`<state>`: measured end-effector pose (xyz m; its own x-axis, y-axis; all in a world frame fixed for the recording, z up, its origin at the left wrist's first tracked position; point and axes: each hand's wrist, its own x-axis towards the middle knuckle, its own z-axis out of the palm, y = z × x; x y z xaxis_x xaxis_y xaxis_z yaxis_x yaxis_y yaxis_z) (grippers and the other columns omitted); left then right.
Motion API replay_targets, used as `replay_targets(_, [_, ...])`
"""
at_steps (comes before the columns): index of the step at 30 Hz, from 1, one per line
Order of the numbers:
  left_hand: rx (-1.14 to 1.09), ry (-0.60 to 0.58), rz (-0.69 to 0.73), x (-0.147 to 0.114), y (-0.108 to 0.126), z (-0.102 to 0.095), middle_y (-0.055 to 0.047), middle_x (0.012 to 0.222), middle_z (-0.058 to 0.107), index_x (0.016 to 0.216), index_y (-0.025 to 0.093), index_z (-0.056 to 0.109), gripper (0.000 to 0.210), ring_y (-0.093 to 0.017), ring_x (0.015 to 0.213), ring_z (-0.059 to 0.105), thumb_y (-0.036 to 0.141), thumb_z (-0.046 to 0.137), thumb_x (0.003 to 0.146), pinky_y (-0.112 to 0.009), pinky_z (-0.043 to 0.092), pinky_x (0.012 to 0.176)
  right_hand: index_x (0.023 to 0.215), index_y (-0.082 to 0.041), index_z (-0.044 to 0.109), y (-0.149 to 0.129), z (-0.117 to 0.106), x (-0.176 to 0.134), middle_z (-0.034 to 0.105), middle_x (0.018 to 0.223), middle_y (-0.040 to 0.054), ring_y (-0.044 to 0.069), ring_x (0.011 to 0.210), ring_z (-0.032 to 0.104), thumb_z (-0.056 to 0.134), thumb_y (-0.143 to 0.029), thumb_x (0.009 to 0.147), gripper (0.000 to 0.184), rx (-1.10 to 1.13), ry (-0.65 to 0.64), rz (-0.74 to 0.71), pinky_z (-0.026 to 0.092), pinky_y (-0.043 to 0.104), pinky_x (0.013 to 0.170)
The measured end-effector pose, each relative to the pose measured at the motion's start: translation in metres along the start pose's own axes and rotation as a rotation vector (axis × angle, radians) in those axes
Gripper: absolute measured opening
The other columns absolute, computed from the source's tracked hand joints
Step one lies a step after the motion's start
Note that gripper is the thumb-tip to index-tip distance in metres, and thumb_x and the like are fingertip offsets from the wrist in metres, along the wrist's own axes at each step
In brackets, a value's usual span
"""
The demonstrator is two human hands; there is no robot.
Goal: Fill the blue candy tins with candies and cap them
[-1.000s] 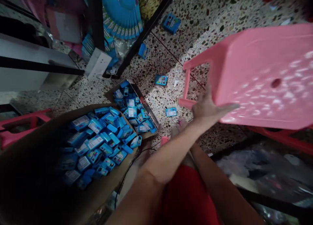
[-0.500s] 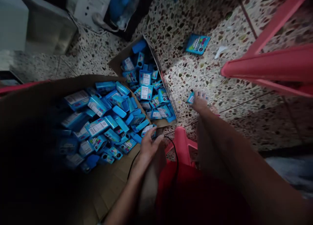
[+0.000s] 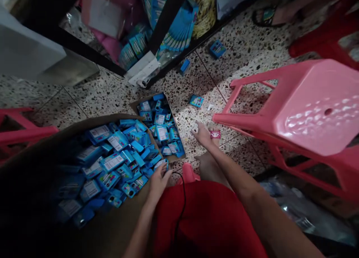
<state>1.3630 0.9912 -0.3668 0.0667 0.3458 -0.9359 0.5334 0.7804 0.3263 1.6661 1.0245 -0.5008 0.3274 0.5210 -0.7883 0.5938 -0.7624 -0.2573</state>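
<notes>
My left hand (image 3: pixel 158 181) is at the edge of the large carton, its fingers and thumb curled on a small blue printed box (image 3: pixel 161 163). Many similar blue boxes (image 3: pixel 113 160) fill the large cardboard carton (image 3: pixel 112 117). Beside it a smaller cardboard box (image 3: pixel 177 138) holds more of them. My right hand (image 3: pixel 202 135) hovers over the speckled floor, right of the smaller box, fingers apart with nothing visible in them. A flat blue pack (image 3: pixel 196 100) lies on the floor beyond that hand.
A pink stool (image 3: pixel 314 108) stands at the right and a pink stool leg (image 3: pixel 30 132) at the left. Two more blue packs (image 3: pixel 217 48) lie near a dark-framed rack (image 3: pixel 168 22) with packets. Another person's sandalled foot (image 3: pixel 266 17) is at the top right.
The view has swung, bringing the rack and stool into sight. My right hand was touching a small blue box above the floor; now its fingers are spread without it. My left hand keeps its box.
</notes>
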Motion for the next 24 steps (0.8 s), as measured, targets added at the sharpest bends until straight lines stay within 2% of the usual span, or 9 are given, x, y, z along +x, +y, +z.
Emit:
replay_targets(3, [-0.036,0.165,-0.077,0.016,-0.017,-0.011,-0.013,0.132,0.076,0.125,0.022,0.071,0.049,-0.032,0.127,0.072,0.044,0.075,0.082,-0.049,0.053,0.117,0.159,-0.011,0.041,0.004,-0.031,0.085,0.04,0.167,0.0253,0.037,0.15,0.045,0.073,-0.032,0.089,0.081,-0.143,0.148,-0.003,0.037,0.05,0.123])
replay_targets(5, [-0.082,0.2,-0.126,0.025,-0.027,-0.003,-0.013,0.134,0.076,0.125,0.022,0.071,0.05,-0.032,0.129,0.071,0.047,0.075,0.082,-0.048,0.053,0.118,0.155,-0.011,0.045,0.011,-0.042,0.145,0.03,0.172,0.0265,0.036,0.156,0.034,0.076,-0.024,0.088,0.075,-0.209,0.197,-0.068,0.03,0.052,0.125])
replay_targets(8, [-0.144,0.175,-0.154,0.04,-0.028,0.032,-0.013,0.137,0.074,0.129,0.022,0.069,0.051,-0.03,0.131,0.07,0.048,0.072,0.086,-0.045,0.054,0.117,0.139,-0.004,0.057,0.028,-0.039,0.221,0.03,0.171,0.0304,0.032,0.159,0.022,0.079,-0.027,0.09,0.058,-0.21,0.161,-0.137,0.018,0.054,0.127])
replay_targets(11, [-0.061,0.102,-0.081,0.065,-0.015,0.078,-0.012,0.137,0.074,0.132,0.023,0.069,0.048,-0.028,0.129,0.071,0.045,0.071,0.09,-0.044,0.056,0.113,0.128,-0.004,0.062,0.047,-0.025,0.265,0.042,0.162,0.0323,0.029,0.153,0.031,0.079,-0.037,0.09,0.053,-0.139,0.133,-0.141,0.02,0.053,0.125])
replay_targets(14, [0.113,0.094,0.096,0.101,-0.002,0.119,-0.013,0.144,0.069,0.138,0.023,0.067,0.05,-0.029,0.135,0.066,0.037,0.072,0.091,-0.046,0.053,0.117,0.138,-0.008,0.057,0.049,-0.009,0.268,0.053,0.152,0.0286,0.029,0.138,0.049,0.084,-0.043,0.082,0.072,-0.05,0.149,-0.105,0.036,0.051,0.117])
replay_targets(17, [0.241,0.274,0.186,0.156,0.013,0.143,-0.018,0.155,0.059,0.149,0.018,0.056,0.064,-0.033,0.148,0.055,0.03,0.074,0.089,-0.051,0.045,0.125,0.151,-0.019,0.048,0.022,0.008,0.237,0.059,0.147,0.0174,0.029,0.127,0.06,0.086,-0.047,0.077,0.087,0.305,0.139,-0.116,0.049,0.051,0.111])
replay_targets(21, [0.314,0.476,0.168,0.254,0.052,0.149,-0.027,0.151,0.058,0.147,0.008,0.053,0.07,-0.041,0.146,0.054,0.031,0.076,0.085,-0.055,0.043,0.123,0.155,-0.032,0.048,-0.033,0.022,0.201,0.069,0.13,0.0091,0.029,0.112,0.067,0.081,-0.058,0.081,0.085,0.618,-0.34,-0.347,0.06,0.048,0.097])
replay_targets(23, [0.315,0.509,0.125,0.296,0.073,0.147,-0.025,0.137,0.068,0.138,0.01,0.057,0.059,-0.04,0.132,0.064,0.033,0.075,0.087,-0.052,0.05,0.115,0.151,-0.026,0.053,-0.056,0.008,0.21,0.069,0.126,0.0111,0.029,0.111,0.067,0.079,-0.057,0.083,0.079,0.538,-0.297,-0.37,0.06,0.05,0.099])
replay_targets(24, [0.312,0.529,0.09,0.313,0.08,0.146,-0.023,0.129,0.071,0.133,0.012,0.06,0.049,-0.038,0.124,0.068,0.033,0.07,0.09,-0.05,0.053,0.109,0.148,-0.021,0.056,-0.066,-0.006,0.223,0.068,0.127,0.0134,0.031,0.116,0.065,0.076,-0.053,0.088,0.071,0.462,-0.173,-0.369,0.058,0.052,0.104])
